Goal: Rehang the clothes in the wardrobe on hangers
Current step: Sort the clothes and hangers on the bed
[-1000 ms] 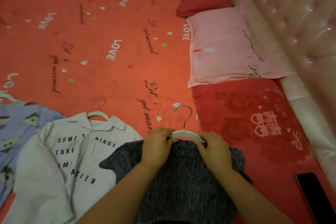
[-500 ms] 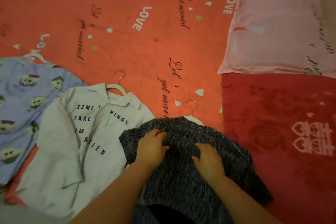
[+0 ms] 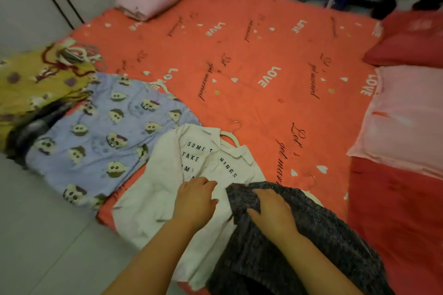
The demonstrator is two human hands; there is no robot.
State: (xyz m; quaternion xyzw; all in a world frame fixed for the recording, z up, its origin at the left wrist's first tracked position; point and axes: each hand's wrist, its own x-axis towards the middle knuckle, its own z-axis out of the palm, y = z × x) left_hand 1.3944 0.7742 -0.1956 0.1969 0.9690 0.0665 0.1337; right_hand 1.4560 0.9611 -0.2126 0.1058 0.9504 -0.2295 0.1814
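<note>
From the head camera, a dark knit sweater (image 3: 299, 246) lies at the near edge of the orange bedsheet (image 3: 263, 55), its left edge overlapping a white shirt (image 3: 163, 199) printed with black letters. The right hand (image 3: 273, 213) rests on top of the sweater with its fingers (image 3: 242, 193) laid over the sweater's upper left edge; the blur makes it hard to tell whether they pinch the knit or only press it. The left hand (image 3: 196, 201) lies flat on the white shirt, fingers spread and relaxed, holding nothing. A thin metal hook (image 3: 312, 178) shows just beyond the sweater's top edge. The shirt's own white hanger (image 3: 230, 137) pokes out of its collar. Left of the shirt lies a blue printed garment (image 3: 103, 132), and beyond that a yellow garment (image 3: 31, 79). A pink pillow (image 3: 402, 115) sits at the right.
</note>
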